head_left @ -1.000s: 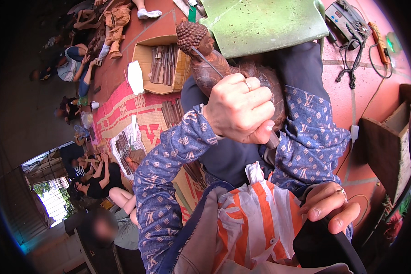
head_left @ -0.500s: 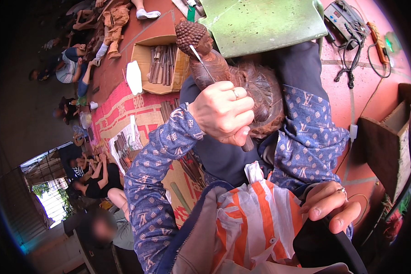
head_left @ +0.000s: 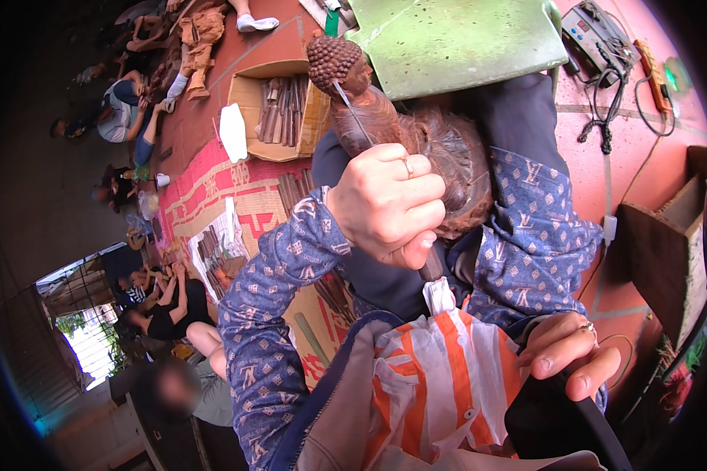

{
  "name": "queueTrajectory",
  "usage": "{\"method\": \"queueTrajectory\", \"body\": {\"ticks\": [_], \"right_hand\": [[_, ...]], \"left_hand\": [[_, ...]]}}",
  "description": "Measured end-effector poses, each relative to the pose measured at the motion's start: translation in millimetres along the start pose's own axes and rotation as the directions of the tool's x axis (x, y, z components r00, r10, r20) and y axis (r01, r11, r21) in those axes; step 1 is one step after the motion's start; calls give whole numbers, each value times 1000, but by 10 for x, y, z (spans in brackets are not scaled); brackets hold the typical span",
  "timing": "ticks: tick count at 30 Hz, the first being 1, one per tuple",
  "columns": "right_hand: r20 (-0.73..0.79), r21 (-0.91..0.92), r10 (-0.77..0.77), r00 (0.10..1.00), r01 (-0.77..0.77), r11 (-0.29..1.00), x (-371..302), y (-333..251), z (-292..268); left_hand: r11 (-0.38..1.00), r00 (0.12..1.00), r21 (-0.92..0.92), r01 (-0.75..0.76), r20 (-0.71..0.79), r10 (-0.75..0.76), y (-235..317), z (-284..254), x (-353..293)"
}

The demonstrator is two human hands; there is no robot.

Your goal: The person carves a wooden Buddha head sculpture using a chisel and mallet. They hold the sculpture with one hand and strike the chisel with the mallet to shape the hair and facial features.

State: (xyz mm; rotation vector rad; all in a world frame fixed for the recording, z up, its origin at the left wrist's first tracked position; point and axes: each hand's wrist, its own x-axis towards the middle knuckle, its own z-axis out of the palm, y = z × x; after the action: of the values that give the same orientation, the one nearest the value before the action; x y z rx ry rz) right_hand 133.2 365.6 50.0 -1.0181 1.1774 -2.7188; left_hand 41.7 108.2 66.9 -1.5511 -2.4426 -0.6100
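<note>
A dark wooden Buddha carving with a head of small round curls lies tilted across my lap. My left hand, closed in a fist, holds a carving chisel. Its thin metal blade reaches toward the figure's neck and cheek. The dark handle end comes out below the fist, close to my striped shirt. I cannot tell whether the tip touches the wood. At the lower right, my right hand has bent, parted fingers over a smooth black object, whose kind I cannot make out.
A cardboard box of chisels stands at upper left; more tools lie on the red mat. A green plastic seat is ahead. On the right are a grey control box, a power strip and a wooden box. People sit far left.
My left hand and the chisel have shifted slightly down and to the right, so the handle end is nearer my shirt. The right hand has stayed in place.
</note>
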Motion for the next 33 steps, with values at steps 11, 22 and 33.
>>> {"method": "queueTrajectory", "body": {"ticks": [11, 22, 33], "right_hand": [[0, 5, -9, 1000, 9, 1000, -2, 15, 5], [8, -21, -19, 1000, 19, 1000, -16, -1, 36], [-6, -24, -36, 999, 36, 999, -38, -45, 101]], "left_hand": [[998, 999, -60, -13, 33, 15, -40, -75, -8], [993, 989, -90, -71, 122, 82, -131, -166, -97], [984, 981, -67, -164, 97, 170, 197, -189, 111]]}}
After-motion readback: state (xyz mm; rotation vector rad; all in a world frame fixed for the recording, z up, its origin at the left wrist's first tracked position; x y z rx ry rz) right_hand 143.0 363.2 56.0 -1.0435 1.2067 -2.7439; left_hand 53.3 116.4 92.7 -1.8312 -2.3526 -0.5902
